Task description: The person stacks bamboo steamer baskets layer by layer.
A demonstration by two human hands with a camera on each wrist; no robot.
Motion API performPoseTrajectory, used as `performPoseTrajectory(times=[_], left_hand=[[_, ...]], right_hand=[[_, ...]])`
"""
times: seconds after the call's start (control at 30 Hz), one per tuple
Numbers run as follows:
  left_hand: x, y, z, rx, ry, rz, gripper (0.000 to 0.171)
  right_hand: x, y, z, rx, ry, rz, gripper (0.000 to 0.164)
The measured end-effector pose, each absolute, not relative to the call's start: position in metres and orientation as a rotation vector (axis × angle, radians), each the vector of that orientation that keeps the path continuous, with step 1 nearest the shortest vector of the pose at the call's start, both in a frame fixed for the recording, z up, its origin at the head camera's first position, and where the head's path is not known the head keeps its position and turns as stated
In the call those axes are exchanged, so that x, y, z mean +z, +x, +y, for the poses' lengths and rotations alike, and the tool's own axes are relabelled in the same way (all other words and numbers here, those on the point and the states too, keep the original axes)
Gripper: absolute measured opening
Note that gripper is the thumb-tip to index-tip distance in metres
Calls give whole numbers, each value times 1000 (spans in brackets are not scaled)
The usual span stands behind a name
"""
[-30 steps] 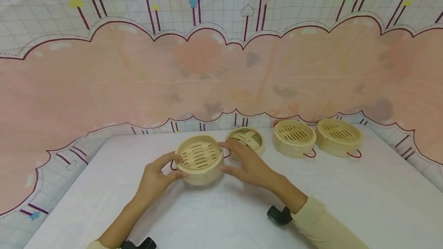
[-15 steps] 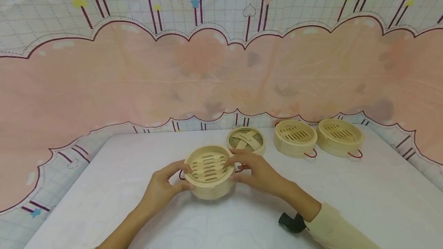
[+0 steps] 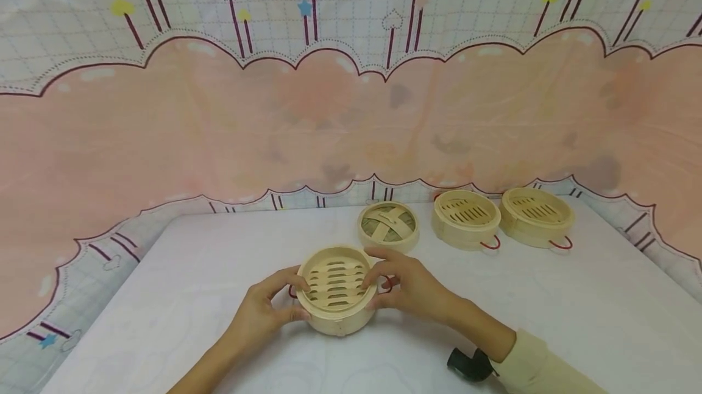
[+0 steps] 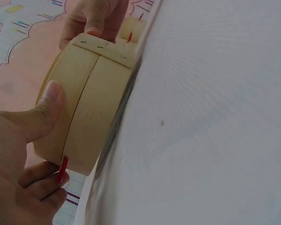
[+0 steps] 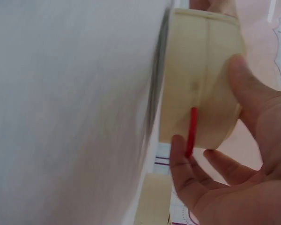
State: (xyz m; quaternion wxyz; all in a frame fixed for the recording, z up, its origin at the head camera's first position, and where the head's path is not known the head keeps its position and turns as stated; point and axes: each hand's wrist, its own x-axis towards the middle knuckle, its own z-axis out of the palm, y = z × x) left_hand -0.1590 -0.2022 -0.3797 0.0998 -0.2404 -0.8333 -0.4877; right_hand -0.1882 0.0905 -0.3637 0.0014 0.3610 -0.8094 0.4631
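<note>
A round bamboo steamer basket (image 3: 336, 278) with a slatted base and red side loops is between my two hands, low at the table's middle. My left hand (image 3: 269, 302) grips its left rim, thumb on the outer wall and a finger over the edge. My right hand (image 3: 414, 287) pinches the right rim the same way. In the left wrist view the basket wall (image 4: 91, 103) shows a seam and a red loop (image 4: 62, 169) by the fingers. The right wrist view shows another red loop (image 5: 191, 131) beside my right fingertips. Whether the basket's bottom touches the table I cannot tell.
Behind the basket lies a woven bamboo steamer lid (image 3: 388, 225). Two more steamer baskets, one (image 3: 466, 220) beside the other (image 3: 536, 217), stand at the back right of the white-covered table (image 3: 219, 248). A patterned cloth (image 3: 307, 126) hangs behind.
Both hands have brought the steamer basket toward me and slightly right, away from the lid. My right hand, earlier at its side with spread fingers, now pinches the rim.
</note>
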Motion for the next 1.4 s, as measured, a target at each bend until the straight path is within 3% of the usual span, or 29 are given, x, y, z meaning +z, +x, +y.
performPoseTrajectory(times=[0.77, 1.4], left_hand=[[-392, -165, -217, -1512, -698, -2523, 42], [-401, -166, -208, -1429, -672, -2426, 39]], right_hand=[[-378, -192, 90, 1451, 1181, -2529, 26], [-384, -197, 90, 1622, 1072, -2459, 19]])
